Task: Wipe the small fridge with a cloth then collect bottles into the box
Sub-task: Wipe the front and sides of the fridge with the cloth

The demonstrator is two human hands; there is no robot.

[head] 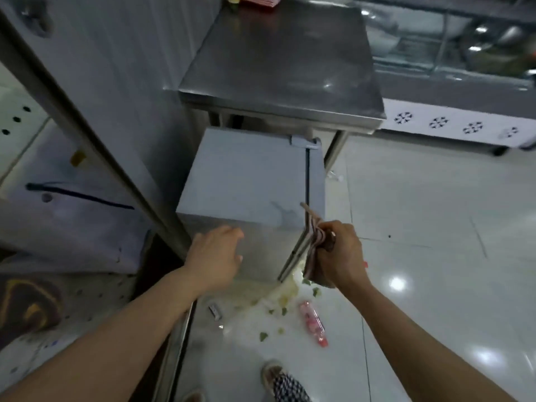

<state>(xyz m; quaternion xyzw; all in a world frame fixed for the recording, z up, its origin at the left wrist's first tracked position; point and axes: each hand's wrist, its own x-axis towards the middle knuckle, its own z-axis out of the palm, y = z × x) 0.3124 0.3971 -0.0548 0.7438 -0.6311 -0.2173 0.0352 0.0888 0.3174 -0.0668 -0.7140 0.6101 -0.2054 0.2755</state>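
Fridge (246,175) sits low on the floor (435,227), tucked partly under a steel table (284,59) at the far side and just right of a slanted metal post (95,146). Its flat grey top faces the camera, with a hinge (304,140) at the far right corner and a dark seam running down the right edge. A damp smear shows on the top near the right front corner.

Cloth (314,248), striped in brown and pale bands, hangs against the fridge's near right corner. Right hand (339,256) grips it, fingers curled tight round the bunched fabric, one end poking up past the top edge and the rest trailing down toward the floor.

Left hand (214,253) hovers at the fridge's near left front, fingers relaxed and slightly spread, holding nothing; whether it touches the front face cannot be told.

On the floor just near the fridge lie a yellowish spill and green scraps (287,303). 1 bottle (313,323), pink with a red cap, lies on its side to the right of the scraps, well apart from both hands. A small grey object (215,311) lies left of the spill. A shoe (272,375) shows at the near edge.

At the far right stands a white cabinet (452,126) with snowflake marks.
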